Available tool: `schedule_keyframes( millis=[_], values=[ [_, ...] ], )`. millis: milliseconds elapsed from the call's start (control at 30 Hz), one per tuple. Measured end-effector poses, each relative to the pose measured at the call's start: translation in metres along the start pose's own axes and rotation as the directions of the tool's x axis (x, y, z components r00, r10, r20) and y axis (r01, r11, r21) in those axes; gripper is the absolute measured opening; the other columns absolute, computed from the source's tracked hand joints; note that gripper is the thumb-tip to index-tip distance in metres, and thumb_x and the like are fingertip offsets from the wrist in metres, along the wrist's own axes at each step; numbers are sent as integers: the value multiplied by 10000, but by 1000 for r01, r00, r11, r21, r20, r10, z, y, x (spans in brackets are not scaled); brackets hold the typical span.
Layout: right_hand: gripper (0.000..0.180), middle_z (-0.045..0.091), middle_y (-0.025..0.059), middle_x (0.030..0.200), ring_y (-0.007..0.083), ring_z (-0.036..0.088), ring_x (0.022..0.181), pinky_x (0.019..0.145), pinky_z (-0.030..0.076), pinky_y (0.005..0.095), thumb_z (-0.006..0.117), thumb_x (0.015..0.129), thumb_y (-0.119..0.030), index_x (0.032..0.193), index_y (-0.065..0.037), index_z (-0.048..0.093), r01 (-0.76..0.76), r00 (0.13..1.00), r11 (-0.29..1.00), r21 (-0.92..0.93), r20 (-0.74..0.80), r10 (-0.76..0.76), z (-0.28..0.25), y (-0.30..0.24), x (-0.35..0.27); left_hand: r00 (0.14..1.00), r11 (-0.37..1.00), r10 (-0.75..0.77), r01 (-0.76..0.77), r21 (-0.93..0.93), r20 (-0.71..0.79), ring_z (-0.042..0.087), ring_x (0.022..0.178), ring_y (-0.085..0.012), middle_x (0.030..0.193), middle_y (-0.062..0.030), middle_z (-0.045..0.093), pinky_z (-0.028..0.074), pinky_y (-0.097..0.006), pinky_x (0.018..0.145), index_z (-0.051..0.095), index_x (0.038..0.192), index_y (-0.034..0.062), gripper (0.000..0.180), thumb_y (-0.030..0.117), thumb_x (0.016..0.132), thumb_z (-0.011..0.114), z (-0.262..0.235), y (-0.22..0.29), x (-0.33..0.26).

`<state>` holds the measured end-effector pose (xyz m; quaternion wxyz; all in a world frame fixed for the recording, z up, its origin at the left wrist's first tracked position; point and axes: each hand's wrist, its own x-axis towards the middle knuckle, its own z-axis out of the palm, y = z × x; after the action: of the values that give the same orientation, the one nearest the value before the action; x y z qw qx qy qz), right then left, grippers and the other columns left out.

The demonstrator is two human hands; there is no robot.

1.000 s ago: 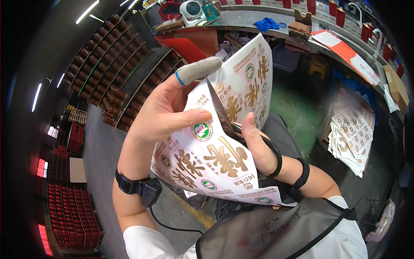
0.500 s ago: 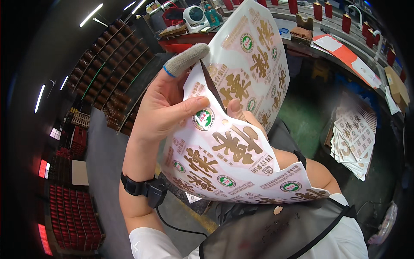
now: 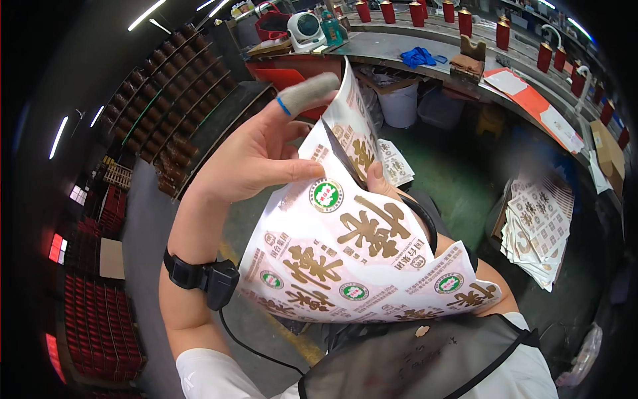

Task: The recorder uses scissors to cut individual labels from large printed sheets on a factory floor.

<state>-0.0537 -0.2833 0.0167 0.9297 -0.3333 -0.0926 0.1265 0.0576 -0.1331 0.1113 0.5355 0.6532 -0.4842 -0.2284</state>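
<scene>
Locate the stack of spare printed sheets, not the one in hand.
In the head view the stack of printed sheets lies low at the right, below the long workbench with its red canisters, to the right of the folded sheet held in the left hand.

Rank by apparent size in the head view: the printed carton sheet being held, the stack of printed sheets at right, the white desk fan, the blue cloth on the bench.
1. White printed carton sheet with gold characters, though nearness inflates it.
2. Stack of printed sheets.
3. Round white desk fan and crumpled blue cloth look alike; unranked.
</scene>
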Motion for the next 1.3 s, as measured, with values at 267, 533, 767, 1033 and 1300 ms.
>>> schedule_keyframes(
  millis=[267, 533, 767, 1033, 1300],
  values=[
    [659, 597, 57, 1081, 100, 576, 961, 815, 481, 249, 399, 908, -604, 1213, -31, 513, -250, 967, 967, 42, 67, 247, -14, -6, -12, 983, 986, -165, 168, -22, 81, 483, 1175, -171, 1348, -106, 450, 405, -324, 984, 326, 1410, 16, 784, -11, 740, 732, 4, -5, -4],
    [672, 602, 83, 1156, 119, 600, 1003, 859, 491, 261, 357, 928, -595, 1250, -25, 510, -356, 932, 921, -156, 4, 361, -24, -12, -19, 935, 960, -277, 281, 14, 220, 550, 1047, -130, 1183, -78, 566, 448, -298, 928, 374, 1379, 17, 714, 4, 759, 728, -1, -19, -10],
    [702, 641, 88, 1017, 97, 586, 896, 769, 471, 239, 290, 954, -598, 1115, 1, 618, -199, 979, 817, -541, -78, 187, -26, -4, -28, 933, 960, -277, 280, 21, 230, 563, 1031, -131, 1159, -72, 588, 459, -299, 919, 399, 1365, 33, 699, -7, 749, 728, 3, -22, -16],
    [585, 532, 8, 565, 72, 490, 494, 484, 402, 238, 318, 991, -466, 840, -4, 642, 31, 986, 590, -807, -70, -148, -37, 11, -33, 897, 904, -328, 389, -178, 295, 489, 1199, -186, 1326, -129, 491, 411, -339, 1011, 344, 1394, -24, 814, -56, 688, 749, 5, -27, -19],
    [213, 636, 118, 917, 161, 607, 845, 776, 476, 284, 555, 898, -178, 1014, 1, 562, 231, 919, 848, -477, -179, -351, -149, -50, -69, 934, 903, -257, 324, -284, 248, 521, 1180, -214, 1297, -147, 526, 406, -373, 1011, 326, 1396, -49, 849, -55, 665, 758, -9, -49, -34]
  ],
)
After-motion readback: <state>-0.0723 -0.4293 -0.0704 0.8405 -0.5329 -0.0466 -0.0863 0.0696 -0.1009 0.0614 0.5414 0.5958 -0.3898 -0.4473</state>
